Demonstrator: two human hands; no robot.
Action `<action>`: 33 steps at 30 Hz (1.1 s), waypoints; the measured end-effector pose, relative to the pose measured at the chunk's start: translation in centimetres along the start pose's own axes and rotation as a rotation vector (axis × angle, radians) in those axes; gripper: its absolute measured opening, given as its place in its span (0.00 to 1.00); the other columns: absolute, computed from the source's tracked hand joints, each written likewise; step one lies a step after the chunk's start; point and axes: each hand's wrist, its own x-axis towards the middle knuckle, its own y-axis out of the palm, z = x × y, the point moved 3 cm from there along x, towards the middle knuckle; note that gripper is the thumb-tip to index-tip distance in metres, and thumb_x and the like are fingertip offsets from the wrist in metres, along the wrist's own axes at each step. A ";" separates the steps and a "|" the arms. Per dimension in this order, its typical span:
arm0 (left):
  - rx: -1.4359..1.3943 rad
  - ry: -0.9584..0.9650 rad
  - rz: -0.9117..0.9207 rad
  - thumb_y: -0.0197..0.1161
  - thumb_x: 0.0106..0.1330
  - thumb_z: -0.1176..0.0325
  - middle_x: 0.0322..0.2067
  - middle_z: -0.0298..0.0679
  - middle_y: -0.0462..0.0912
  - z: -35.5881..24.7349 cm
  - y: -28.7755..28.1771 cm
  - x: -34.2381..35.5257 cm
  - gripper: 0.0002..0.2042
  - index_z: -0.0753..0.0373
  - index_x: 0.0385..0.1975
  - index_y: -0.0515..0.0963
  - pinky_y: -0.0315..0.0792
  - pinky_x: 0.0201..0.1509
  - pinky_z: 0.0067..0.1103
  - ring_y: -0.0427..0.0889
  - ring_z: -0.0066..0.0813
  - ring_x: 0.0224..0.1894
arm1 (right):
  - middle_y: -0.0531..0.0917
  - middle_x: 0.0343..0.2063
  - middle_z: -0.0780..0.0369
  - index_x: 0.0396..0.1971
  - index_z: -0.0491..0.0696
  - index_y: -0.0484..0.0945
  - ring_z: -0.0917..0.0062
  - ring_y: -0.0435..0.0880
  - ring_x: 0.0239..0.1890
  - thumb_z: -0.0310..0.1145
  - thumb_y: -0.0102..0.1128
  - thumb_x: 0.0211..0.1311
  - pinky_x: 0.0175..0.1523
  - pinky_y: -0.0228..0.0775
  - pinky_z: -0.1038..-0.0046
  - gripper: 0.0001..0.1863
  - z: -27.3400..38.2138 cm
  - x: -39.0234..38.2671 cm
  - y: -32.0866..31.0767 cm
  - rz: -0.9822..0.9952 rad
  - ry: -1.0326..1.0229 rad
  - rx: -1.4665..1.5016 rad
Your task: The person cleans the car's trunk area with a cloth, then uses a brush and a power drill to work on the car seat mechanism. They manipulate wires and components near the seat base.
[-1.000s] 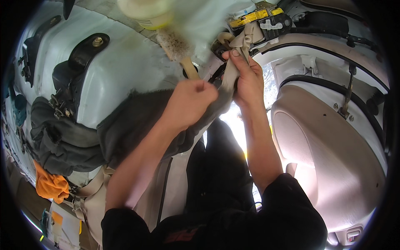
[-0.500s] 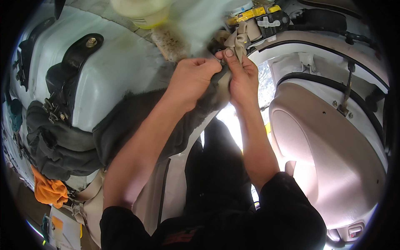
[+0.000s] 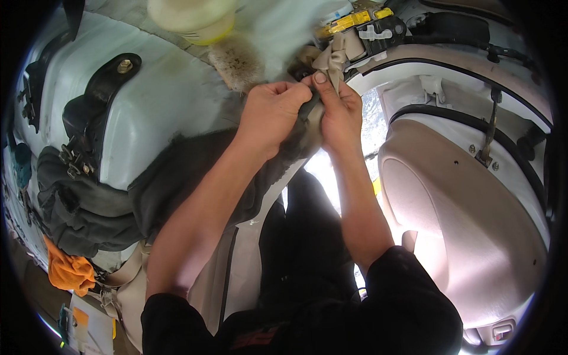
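Left hand (image 3: 269,115): fingers curled into a closed pinch, tips just beside the right thumb; cannot tell what is between them
Right hand (image 3: 341,118): thumb and fingers closed on the beige strap (image 3: 333,61)
Strap: upper part twisted and bunched above the right hand, near a yellow piece (image 3: 349,22); lower run partly hidden by the hands
Dark fabric (image 3: 168,171): rumpled, under the left forearm
Brush (image 3: 236,64): bristles showing, beyond the left hand, near a yellowish container (image 3: 195,21)
Orange cloth (image 3: 69,266): crumpled, far left
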 end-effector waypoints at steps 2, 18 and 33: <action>0.082 -0.020 0.003 0.63 0.57 0.67 0.19 0.30 0.75 0.1 -0.2 -0.2 0.09 0.67 0.23 0.80 0.62 0.24 0.18 0.69 0.15 0.21 | 0.83 0.30 0.67 0.33 0.41 0.84 0.85 0.76 0.34 0.39 0.61 0.68 0.44 0.67 0.81 0.15 0.0 -0.1 0.0 -0.003 0.011 -0.026; 0.026 -0.036 0.053 0.62 0.58 0.66 0.19 0.29 0.74 1.5 -0.4 -1.8 0.10 0.67 0.25 0.80 0.61 0.23 0.18 0.68 0.14 0.20 | 0.83 0.29 0.66 0.32 0.41 0.84 0.85 0.76 0.33 0.41 0.62 0.68 0.42 0.68 0.81 0.16 -0.1 0.0 -0.1 -0.008 0.051 0.032; 0.155 -0.065 0.061 0.61 0.60 0.65 0.17 0.27 0.71 1.5 -0.8 -2.8 0.10 0.66 0.25 0.79 0.58 0.21 0.18 0.65 0.13 0.18 | 0.82 0.29 0.66 0.32 0.41 0.84 0.84 0.76 0.31 0.42 0.62 0.68 0.39 0.67 0.81 0.16 -0.3 0.0 -0.1 -0.020 0.068 0.036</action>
